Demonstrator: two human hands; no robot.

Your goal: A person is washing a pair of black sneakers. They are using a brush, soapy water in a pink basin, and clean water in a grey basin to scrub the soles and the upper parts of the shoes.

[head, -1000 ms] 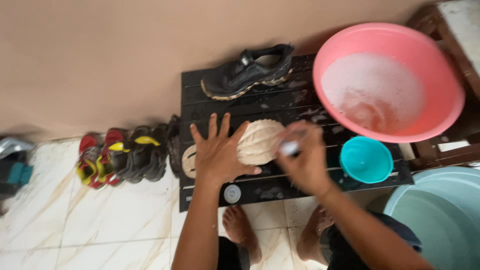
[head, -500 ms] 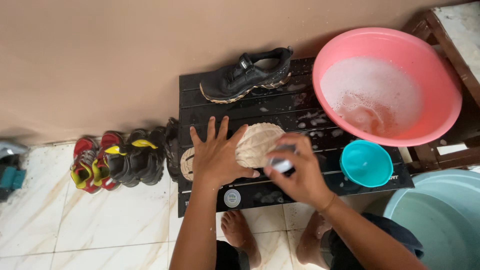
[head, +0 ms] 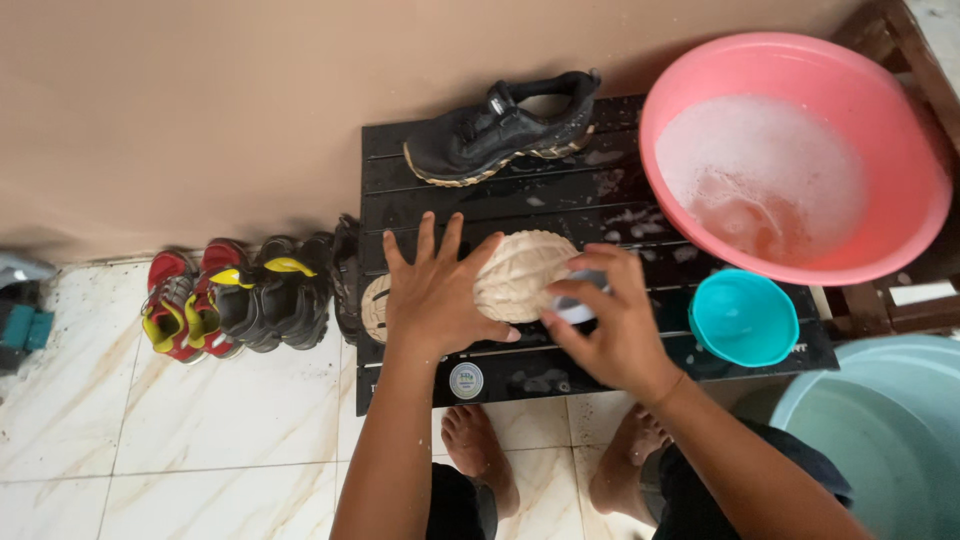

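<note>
Against a tan wall, a wet black slatted table carries an upturned shoe, sole up, pinned under the flat, spread left hand, while the right hand grips a small brush at the sole's edge. Soapy slats could let the shoe skid toward the pink basin or teal cup, I'd judge.
</note>
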